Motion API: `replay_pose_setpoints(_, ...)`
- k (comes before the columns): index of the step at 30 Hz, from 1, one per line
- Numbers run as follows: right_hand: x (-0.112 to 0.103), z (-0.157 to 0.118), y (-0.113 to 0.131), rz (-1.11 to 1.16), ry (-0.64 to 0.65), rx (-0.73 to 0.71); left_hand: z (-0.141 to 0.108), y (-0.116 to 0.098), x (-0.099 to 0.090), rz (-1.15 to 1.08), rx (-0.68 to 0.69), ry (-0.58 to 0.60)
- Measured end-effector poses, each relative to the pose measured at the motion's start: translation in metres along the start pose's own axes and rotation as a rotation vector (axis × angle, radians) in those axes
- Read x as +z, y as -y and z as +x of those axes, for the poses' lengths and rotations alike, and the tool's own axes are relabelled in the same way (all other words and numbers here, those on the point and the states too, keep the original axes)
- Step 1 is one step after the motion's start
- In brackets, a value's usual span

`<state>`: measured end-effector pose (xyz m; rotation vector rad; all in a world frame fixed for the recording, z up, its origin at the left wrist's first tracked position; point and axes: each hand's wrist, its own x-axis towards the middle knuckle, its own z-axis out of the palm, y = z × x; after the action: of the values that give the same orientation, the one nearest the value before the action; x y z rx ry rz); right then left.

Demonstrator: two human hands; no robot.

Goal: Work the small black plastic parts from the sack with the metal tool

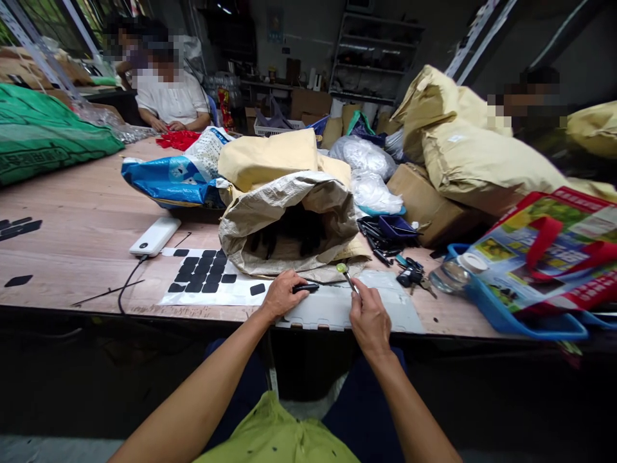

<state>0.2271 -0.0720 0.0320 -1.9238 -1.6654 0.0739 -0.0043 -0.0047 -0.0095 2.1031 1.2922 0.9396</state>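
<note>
My left hand (285,296) is closed on a small black part (305,288) at the table's front edge. My right hand (370,316) grips a slim metal tool (348,278) with a round yellow-green head, tilted up toward the left. Both hands are over a grey-white board (320,310). Behind them an open paper-like sack (289,262) lies on its side, with dark items inside. Left of my left hand, black rounded squares (200,271) lie in rows on a white sheet (186,298); one lies apart beside my hand.
A white power bank (155,236) with a cable lies left. Black parts (380,239), keys (426,283), a clear jar (457,272) and a blue basket (525,326) stand right. Stuffed sacks (486,161) rise behind. A person (172,96) sits across the table; another is at the right.
</note>
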Motion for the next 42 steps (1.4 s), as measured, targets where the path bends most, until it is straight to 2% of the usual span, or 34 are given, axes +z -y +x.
replay_pose_setpoints(6, 0.02, 0.033, -0.028, -0.256, 0.004, 0.013, 0.0, 0.001, 0.0, 0.002, -0.01, 0.004)
replay_pose_setpoints(11, 0.031, 0.039, -0.026, -0.341, -0.017, 0.041, 0.0, 0.001, 0.0, 0.005, -0.002, 0.016)
replay_pose_setpoints(17, 0.033, 0.034, -0.024, -0.372, -0.085, -0.002, 0.0, 0.0, -0.004, -0.06, -0.013, 0.029)
replay_pose_setpoints(19, 0.032, 0.033, -0.023, -0.344, -0.12, -0.049, 0.0, 0.002, -0.004, -0.082, -0.016, 0.023)
replay_pose_setpoints(21, 0.03, 0.031, -0.017, -0.255, -0.104, -0.161, 0.0, 0.003, -0.004, -0.094, -0.008, 0.023)
replay_pose_setpoints(24, 0.03, 0.028, -0.004, -0.05, 0.083, -0.436, 0.0, 0.003, -0.004, -0.101, 0.018, 0.036)
replay_pose_setpoints(26, 0.032, 0.027, 0.005, 0.035, 0.196, -0.549, -0.001, 0.002, -0.005, -0.108, 0.037, 0.042)
replay_pose_setpoints(32, 0.044, 0.028, 0.011, 0.08, 0.242, -0.585, -0.002, 0.002, -0.004, -0.073, 0.061, 0.06)
replay_pose_setpoints(42, 0.06, 0.024, 0.014, 0.032, 0.186, -0.649, -0.002, 0.004, -0.002, -0.02, 0.085, 0.074)
